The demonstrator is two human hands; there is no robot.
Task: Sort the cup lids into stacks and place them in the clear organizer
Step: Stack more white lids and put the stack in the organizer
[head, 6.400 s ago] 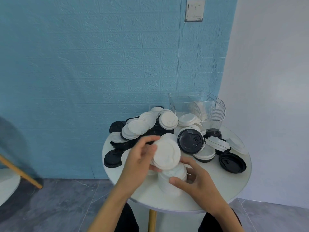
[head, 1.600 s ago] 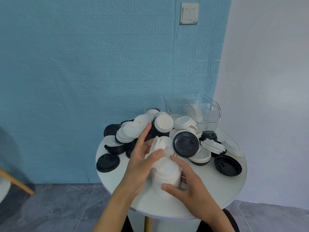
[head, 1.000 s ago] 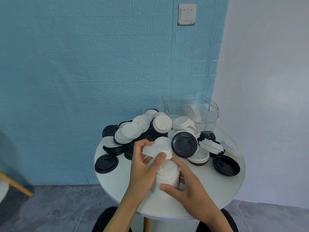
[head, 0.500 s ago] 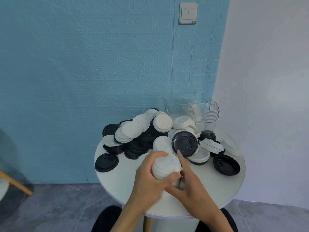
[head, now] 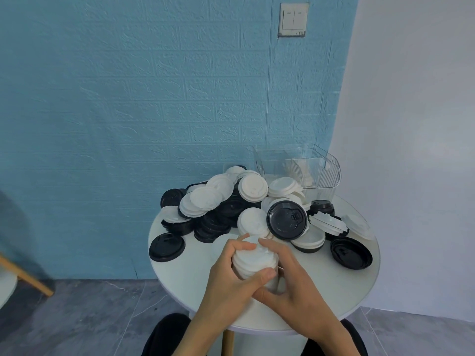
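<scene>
Centrally, both hands enclose a stack of white lids [head: 254, 264] standing upright on the near part of the round white table [head: 334, 291]. The left hand [head: 228, 281] wraps the stack from its left side, fingers curled over the top rim and thumb pressed across the front of the lower lids. The right hand [head: 290, 283] cups the stack from the right and from below, its fingertips meeting those of the left hand at the top. Each hand is thus closed around the stack; the bottom of the stack is hidden by the fingers.

Beyond the hands lies an unsorted heap of lids [head: 231, 201], white and black mixed, spread across the far half of the table. A black lid tilted on edge [head: 287, 220] leans just behind and to the right of the stack, showing its face. A single black lid [head: 167, 247] lies flat near the left table edge, and another upturned black lid [head: 351, 253] lies flat toward the right edge.

At the far right of the table, next to the heap, stands the clear organizer [head: 308, 170]; its contents cannot be made out. Behind the table rises a blue brick-textured wall [head: 128, 98] bearing a light switch [head: 293, 19].
</scene>
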